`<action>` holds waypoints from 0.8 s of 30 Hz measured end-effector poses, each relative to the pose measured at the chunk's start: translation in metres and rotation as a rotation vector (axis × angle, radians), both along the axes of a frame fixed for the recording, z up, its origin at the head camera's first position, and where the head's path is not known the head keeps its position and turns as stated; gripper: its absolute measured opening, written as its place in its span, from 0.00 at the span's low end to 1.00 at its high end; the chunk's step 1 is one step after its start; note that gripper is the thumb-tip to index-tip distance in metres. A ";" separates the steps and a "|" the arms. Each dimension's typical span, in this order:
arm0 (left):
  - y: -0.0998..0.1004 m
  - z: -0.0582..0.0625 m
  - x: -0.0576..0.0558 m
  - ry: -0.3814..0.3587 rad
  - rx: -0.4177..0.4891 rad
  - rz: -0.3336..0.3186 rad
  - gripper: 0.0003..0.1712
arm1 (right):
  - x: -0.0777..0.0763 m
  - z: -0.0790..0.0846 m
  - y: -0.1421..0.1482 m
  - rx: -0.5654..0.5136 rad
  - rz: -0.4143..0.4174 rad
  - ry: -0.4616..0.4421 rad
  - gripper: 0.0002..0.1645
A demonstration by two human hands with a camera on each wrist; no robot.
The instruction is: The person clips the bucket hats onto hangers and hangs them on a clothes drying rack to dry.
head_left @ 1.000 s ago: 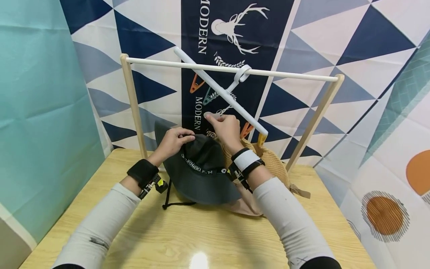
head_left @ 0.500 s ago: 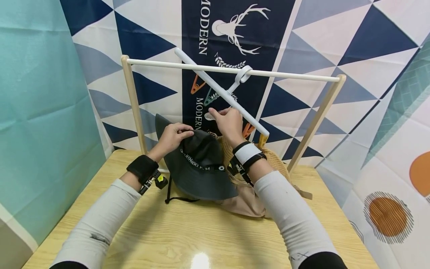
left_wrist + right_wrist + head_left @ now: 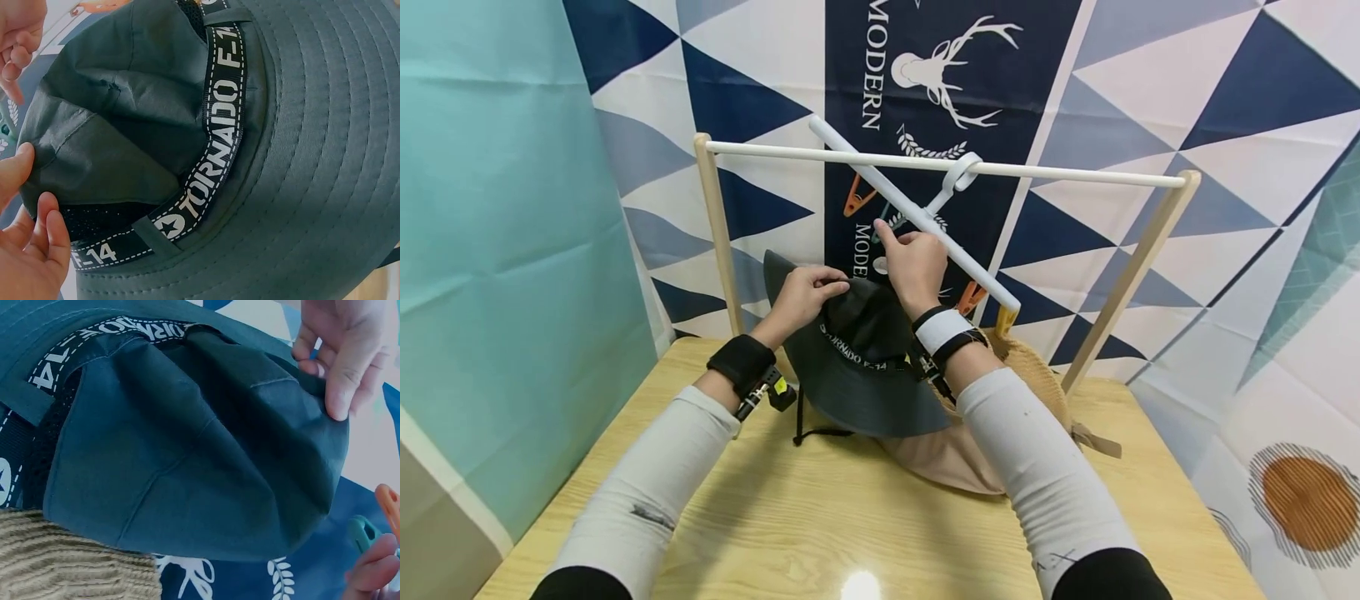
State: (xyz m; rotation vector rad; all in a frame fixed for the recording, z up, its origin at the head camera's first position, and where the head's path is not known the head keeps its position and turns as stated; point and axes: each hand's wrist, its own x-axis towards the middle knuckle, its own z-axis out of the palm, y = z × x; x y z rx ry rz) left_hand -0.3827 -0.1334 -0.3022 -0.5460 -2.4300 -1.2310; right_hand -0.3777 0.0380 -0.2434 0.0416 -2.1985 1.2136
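Note:
A dark grey bucket hat (image 3: 857,408) with a lettered band hangs tilted from my left hand (image 3: 805,300). Thumb and fingers pinch its crown, and the left wrist view shows the cloth creased beside that grip. My right hand (image 3: 917,262) is raised to the right, below the slanted white hanger (image 3: 917,217). Its thumb and index finger are apart, close to a green clip (image 3: 360,531), which the hand partly hides. Whether the fingers touch the clip is not clear. An orange clip (image 3: 855,200) dangles at the hanger's far end.
The hanger hooks over a white rail (image 3: 1075,173) on wooden posts. At its near end are a yellow clip (image 3: 1007,320), another orange clip (image 3: 970,297) and a woven straw hat (image 3: 1037,375). Pinkish cloth (image 3: 955,462) lies on the wooden table (image 3: 820,525).
My right hand has risen toward the green clip, its thumb now spread upward. The left hand has lifted the bucket hat slightly. The whole head view has shifted a little.

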 end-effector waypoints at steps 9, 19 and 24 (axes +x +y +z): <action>0.024 -0.002 -0.008 -0.029 0.040 -0.025 0.12 | -0.010 0.007 0.005 -0.173 -0.097 -0.109 0.37; 0.008 0.006 -0.007 -0.056 0.096 0.007 0.13 | -0.020 0.018 -0.017 -0.321 -0.156 -0.152 0.33; -0.001 0.002 -0.004 -0.215 0.211 -0.047 0.13 | -0.022 0.014 -0.030 -0.402 -0.147 -0.135 0.33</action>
